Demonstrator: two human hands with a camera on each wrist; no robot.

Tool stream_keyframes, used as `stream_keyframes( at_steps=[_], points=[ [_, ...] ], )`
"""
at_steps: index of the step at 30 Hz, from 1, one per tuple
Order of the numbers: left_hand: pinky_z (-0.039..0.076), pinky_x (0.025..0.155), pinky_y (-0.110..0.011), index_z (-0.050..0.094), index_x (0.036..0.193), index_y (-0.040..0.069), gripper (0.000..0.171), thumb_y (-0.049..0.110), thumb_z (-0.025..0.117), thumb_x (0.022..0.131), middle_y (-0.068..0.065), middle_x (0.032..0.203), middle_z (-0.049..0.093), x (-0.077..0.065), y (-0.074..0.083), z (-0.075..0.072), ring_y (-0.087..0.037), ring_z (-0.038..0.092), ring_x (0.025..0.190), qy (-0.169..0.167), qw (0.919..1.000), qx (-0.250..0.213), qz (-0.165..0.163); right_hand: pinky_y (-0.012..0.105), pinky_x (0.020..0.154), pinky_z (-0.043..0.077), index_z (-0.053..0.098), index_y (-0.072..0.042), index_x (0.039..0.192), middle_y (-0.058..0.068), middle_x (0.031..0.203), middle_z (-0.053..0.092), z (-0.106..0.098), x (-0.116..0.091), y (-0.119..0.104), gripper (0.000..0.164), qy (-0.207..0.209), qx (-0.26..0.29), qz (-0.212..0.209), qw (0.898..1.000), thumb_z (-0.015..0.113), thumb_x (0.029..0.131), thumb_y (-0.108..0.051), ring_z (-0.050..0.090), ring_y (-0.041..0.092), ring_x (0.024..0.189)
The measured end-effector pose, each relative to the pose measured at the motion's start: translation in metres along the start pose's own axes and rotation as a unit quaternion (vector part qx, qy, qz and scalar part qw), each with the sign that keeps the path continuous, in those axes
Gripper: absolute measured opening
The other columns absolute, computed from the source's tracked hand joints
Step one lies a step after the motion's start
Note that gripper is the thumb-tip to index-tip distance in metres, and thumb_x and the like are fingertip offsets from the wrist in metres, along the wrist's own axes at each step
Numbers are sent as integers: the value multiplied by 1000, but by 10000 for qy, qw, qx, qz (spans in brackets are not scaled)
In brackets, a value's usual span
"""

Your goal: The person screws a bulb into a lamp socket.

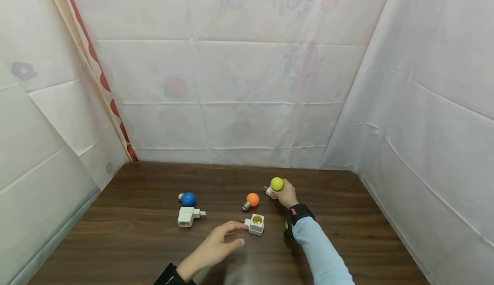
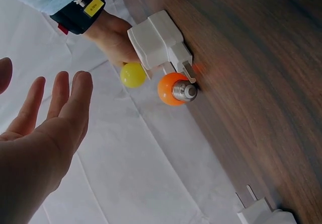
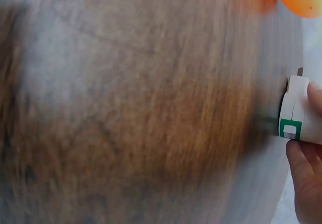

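I am far off, and on my head view I see the right hand (image 1: 287, 195) right of the middle, low in the frame. It is pinching a white plug socket (image 1: 270, 192), with a thumb and finger on its sides. A yellow bulb (image 1: 276, 184) sits on top of that socket (I can't tell how far in it goes). My right wrist view shows a green patch (image 3: 291, 121) on this socket, at the right edge.

The left hand (image 1: 216, 246) is low in the middle, fingers loose and holding nothing. Its fingertips are near the middle socket (image 1: 255, 225), which has its round hole up and its prongs pointing left. Just above that socket, the orange bulb (image 1: 252, 199) lies on its side, metal end toward the lower left.

Left of the middle I see the last socket (image 1: 186, 217), prongs pointing right, with the blue bulb (image 1: 188, 199) just above it. They all share a brown wooden table (image 1: 135, 238), and white cloth (image 1: 247, 83) hangs behind.
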State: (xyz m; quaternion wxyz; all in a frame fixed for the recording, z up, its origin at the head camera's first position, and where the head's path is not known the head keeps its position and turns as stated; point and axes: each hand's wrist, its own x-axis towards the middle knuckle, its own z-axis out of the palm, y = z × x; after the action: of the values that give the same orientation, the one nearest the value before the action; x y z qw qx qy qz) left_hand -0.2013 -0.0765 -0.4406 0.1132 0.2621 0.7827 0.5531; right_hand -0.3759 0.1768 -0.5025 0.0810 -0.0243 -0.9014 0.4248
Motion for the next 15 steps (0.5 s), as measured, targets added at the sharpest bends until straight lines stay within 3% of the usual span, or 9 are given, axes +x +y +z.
stream_keyframes(
  at_steps=[9, 15],
  points=[
    [41, 94, -51, 56, 121, 8, 33, 21, 57, 90, -13, 125, 53, 1, 2, -1, -36, 49, 116, -44, 10000, 23, -57, 49, 90, 43, 53, 7, 111, 21, 106, 60, -2, -4, -3, 54, -148, 111, 164, 9997, 78, 64, -1, 56, 34, 97],
    [40, 95, -53, 55, 121, 9, 35, 27, 56, 90, -12, 125, 55, 1, 3, -2, -35, 51, 114, -67, 9996, 241, -111, 51, 97, 39, 46, 7, 122, 24, 118, 55, -3, -7, -3, 67, -243, 353, 197, 9989, 77, 63, 4, 52, 37, 108]
  ],
)
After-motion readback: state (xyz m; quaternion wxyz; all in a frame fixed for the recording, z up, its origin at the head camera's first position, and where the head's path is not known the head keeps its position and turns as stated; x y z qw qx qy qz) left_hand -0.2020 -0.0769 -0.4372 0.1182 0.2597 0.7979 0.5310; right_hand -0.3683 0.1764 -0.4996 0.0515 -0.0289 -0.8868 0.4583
